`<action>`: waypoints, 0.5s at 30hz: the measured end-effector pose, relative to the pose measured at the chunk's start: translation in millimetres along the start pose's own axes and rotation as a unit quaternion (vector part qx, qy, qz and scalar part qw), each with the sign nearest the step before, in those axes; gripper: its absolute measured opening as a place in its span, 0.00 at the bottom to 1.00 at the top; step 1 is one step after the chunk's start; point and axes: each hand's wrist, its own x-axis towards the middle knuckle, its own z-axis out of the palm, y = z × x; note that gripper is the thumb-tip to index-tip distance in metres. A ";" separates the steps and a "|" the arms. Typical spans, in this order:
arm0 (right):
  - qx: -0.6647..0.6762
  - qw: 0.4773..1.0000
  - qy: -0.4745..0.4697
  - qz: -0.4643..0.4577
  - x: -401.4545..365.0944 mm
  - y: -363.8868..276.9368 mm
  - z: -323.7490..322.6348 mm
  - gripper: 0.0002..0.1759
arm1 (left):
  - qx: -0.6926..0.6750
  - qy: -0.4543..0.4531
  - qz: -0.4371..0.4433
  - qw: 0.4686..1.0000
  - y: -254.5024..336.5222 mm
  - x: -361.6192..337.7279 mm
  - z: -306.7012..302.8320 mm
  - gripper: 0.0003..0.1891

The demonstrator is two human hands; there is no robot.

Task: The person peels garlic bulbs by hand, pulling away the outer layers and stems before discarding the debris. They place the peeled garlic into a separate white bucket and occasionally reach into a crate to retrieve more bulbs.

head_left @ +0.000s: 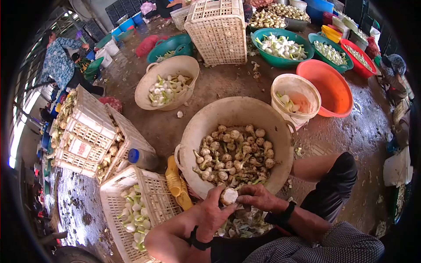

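Note:
Over the near rim of a large beige basin (pixel 199 125), my left hand (pixel 213 213) is closed round a bulb (pixel 229 196) with a white cut face turned up. My right hand (pixel 262 198) is closed too, its thumb and fingers at the bulb's right side; whether it also holds a small tool is hidden. Many brownish unpeeled bulbs (pixel 234 151) with short stems fill the basin's bottom. Below my hands lies a heap of peeled skins (pixel 247 225). Both wrists wear black bands.
A crate (pixel 116 223) of peeled bulbs stands left, beside yellow boots (pixel 174 177) and a blue-lidded jar (pixel 142 158). Ahead are a smaller beige basin (pixel 142 90), a stacked crate (pixel 217 35), a white bucket (pixel 296 83) and an orange basin (pixel 326 85). People are at left, right and top.

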 end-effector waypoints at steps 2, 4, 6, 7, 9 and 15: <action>0.005 1.000 0.000 0.002 0.5 -1.4 -0.5 0.15 | 0.014 0.002 0.008 1.000 1.5 0.7 0.8 0.32; -0.015 1.000 0.000 0.008 0.4 -5.3 0.0 0.15 | 0.036 0.003 0.025 0.999 1.8 0.5 2.0 0.32; -0.025 1.000 0.002 0.000 1.0 -5.1 0.5 0.15 | 0.039 0.007 0.017 0.999 2.4 -1.0 4.9 0.32; -0.035 0.999 0.003 -0.010 1.4 -5.3 0.3 0.15 | 0.042 0.011 0.010 0.999 3.0 -1.0 6.0 0.32; -0.043 0.999 0.008 -0.010 2.6 -3.6 -0.7 0.16 | 0.057 0.013 0.017 0.998 4.9 -0.9 6.8 0.31; -0.050 0.998 0.036 0.016 4.5 -4.5 5.1 0.16 | 0.099 0.039 0.026 0.994 2.7 -2.4 13.1 0.31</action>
